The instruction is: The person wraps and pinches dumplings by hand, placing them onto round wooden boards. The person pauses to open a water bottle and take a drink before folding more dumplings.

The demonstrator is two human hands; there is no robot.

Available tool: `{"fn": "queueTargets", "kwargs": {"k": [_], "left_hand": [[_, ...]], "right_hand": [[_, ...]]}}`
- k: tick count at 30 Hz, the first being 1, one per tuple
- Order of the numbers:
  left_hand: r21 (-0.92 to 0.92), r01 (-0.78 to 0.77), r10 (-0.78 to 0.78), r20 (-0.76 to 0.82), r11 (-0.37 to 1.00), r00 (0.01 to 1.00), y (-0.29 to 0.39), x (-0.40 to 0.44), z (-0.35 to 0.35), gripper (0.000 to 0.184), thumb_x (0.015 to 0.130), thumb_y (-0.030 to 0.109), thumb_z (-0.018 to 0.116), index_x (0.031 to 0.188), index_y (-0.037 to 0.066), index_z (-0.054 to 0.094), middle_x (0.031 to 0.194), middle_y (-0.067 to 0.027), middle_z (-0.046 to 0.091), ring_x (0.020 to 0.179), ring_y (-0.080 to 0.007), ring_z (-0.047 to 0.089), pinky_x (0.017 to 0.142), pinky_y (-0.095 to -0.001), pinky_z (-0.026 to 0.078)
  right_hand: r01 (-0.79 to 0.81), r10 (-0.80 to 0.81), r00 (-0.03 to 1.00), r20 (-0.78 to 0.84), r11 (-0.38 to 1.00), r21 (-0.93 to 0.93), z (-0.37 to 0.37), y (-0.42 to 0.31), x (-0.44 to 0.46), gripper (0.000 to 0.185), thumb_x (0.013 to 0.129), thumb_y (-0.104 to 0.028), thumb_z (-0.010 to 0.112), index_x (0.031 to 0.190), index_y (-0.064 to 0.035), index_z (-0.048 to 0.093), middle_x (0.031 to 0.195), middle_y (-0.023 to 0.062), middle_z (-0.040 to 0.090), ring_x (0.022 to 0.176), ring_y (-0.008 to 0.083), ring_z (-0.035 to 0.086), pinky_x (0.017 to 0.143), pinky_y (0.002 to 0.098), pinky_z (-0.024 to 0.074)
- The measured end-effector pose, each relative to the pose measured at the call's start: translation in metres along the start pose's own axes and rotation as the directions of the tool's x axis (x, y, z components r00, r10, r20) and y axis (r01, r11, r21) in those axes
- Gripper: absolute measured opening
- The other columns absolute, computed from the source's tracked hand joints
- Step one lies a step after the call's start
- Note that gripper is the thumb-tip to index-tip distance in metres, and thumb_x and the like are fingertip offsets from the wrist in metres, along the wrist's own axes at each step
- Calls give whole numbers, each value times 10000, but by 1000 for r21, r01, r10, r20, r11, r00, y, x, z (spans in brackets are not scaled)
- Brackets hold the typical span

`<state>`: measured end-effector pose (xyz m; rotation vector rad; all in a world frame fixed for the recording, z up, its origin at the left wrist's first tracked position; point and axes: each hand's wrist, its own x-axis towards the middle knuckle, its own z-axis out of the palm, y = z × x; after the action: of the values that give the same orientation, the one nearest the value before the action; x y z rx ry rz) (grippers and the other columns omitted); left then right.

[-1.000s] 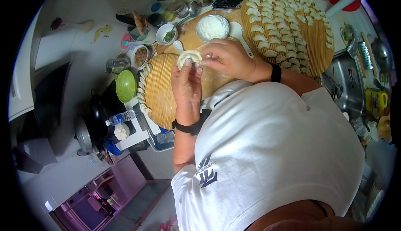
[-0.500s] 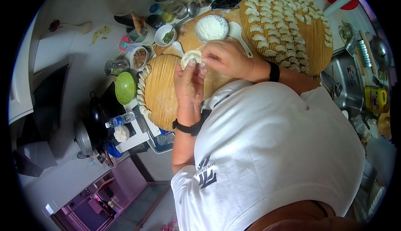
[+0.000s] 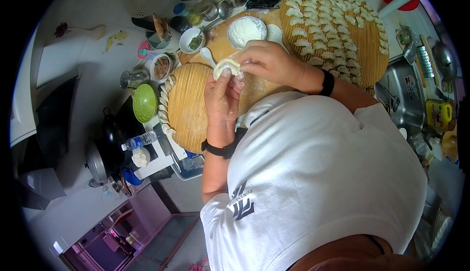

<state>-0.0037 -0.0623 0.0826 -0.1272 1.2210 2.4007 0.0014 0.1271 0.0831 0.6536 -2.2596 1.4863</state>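
Note:
Between the thumb and fingers of my left hand [image 3: 223,94] is a pale, curved dumpling [image 3: 226,68]. My right hand [image 3: 267,61] pinches the dumpling's right edge with its thumb and fingertips. Beneath both hands lies a floured wooden board [image 3: 254,92]. A round slatted tray [image 3: 188,107] to the left carries a row of dumplings [image 3: 165,105] along its far-left edge. At the upper right, a larger round tray [image 3: 369,58] bears several rows of dumplings. A white spoon [image 3: 206,54] rests just beyond the held dumpling, near a bowl of white flour [image 3: 246,31].
Left of the board stand a bowl of chopped greens [image 3: 192,40], a bowl of filling [image 3: 161,68], a green bowl [image 3: 145,103] and a glass jar [image 3: 133,79]. A water bottle [image 3: 140,141] lies farther left. A metal sink [image 3: 406,94] is at the right.
The dumpling has been turned in my fingers and now looks more bent. My right hand has shifted slightly up, its fingers still at the dumpling's edge.

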Motion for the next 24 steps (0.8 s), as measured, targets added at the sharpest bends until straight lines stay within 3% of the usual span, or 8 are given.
{"fn": "queueTargets", "kwargs": {"k": [5, 12, 14, 17, 20, 24], "left_hand": [[5, 25, -25, 21, 1000, 999, -3, 0, -4, 217, 913, 158, 640, 1090, 37, 604, 931, -57, 664, 821, -147, 646, 694, -252, 548], [-48, 18, -16, 51, 999, 999, -3, 1, -5, 223, 928, 130, 611, 1130, 41, 577, 1017, -68, 649, 862, -158, 646, 738, -266, 561], [-55, 1, 1, 30, 999, 1000, -3, 0, -4, 225, 928, 130, 610, 1133, 43, 577, 1013, -66, 649, 861, -157, 645, 737, -264, 559], [-60, -4, 6, 19, 998, 1000, -1, 0, -5, 229, 930, 130, 605, 1139, 44, 575, 1007, -63, 649, 858, -154, 641, 734, -263, 555], [-46, 15, -13, 44, 999, 999, 0, -2, -3, 229, 933, 127, 595, 1144, 42, 572, 1002, -62, 648, 848, -151, 637, 724, -262, 551], [-4, 17, -17, 63, 1000, 998, -1, -3, -1, 225, 939, 122, 580, 1148, 38, 569, 989, -61, 646, 825, -152, 636, 707, -265, 551]], "right_hand": [[153, -153, 988, 6, 983, -103, 3, 6, -1, 97, 838, -125, 643, 888, -47, 616, 820, 101, 593, 751, 310, 595, 663, 378, 485], [208, -209, 978, 3, 971, -118, 2, 7, -2, 116, 831, -118, 654, 911, -45, 611, 802, 100, 585, 714, 298, 587, 638, 379, 477], [13, -15, 997, 77, 1000, 17, 0, 1, -4, 150, 836, -119, 659, 958, -37, 626, 827, 98, 603, 727, 269, 609, 645, 355, 485], [-69, 69, 998, -7, 997, 44, -3, -3, -4, 184, 846, -126, 657, 1004, -36, 635, 864, 97, 622, 759, 238, 632, 662, 329, 495], [-8, 8, 1000, 14, 1000, -29, -7, 2, -1, 183, 841, -118, 653, 1007, -43, 645, 898, 93, 636, 794, 232, 644, 685, 316, 502], [-29, 28, 998, 60, 1000, 11, -8, 2, 0, 176, 830, -111, 653, 993, -46, 647, 877, 93, 625, 780, 252, 634, 689, 333, 501]]}}
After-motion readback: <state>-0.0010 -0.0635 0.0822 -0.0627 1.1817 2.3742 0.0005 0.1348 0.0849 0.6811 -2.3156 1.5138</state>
